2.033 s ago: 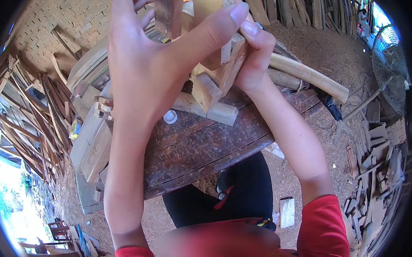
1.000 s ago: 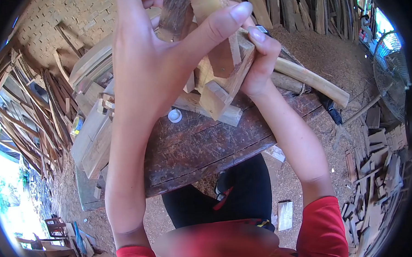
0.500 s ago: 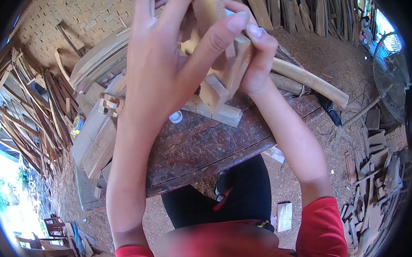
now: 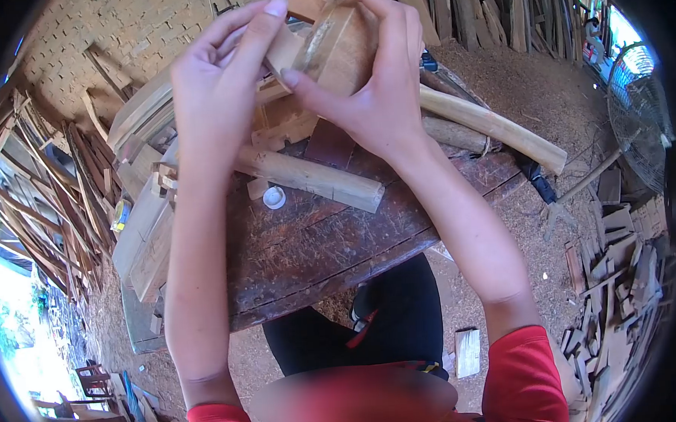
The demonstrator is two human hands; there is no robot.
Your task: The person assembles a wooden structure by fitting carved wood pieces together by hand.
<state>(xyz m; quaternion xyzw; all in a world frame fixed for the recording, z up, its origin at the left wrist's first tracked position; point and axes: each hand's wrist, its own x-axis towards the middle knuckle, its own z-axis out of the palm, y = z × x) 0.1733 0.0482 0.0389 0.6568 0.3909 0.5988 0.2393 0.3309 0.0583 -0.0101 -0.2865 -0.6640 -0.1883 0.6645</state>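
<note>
both hands have lowered since a moment ago, and the notched joint piece is gone from them. below them sits the dark scratched wooden table [image 4: 331, 234], bearing a long pale squared timber [image 4: 310, 178]. right hand [image 4: 378, 96] clasps a rounded tan wood block [image 4: 338, 49]; left hand [image 4: 208, 92] pinches its top edge. a small white cap [image 4: 274, 198] lies just beside the timber.

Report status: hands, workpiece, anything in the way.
Both hands up: right hand grips wood piece, left hand fingers on its edge. Wooden bar and white cap below on bench.
</note>
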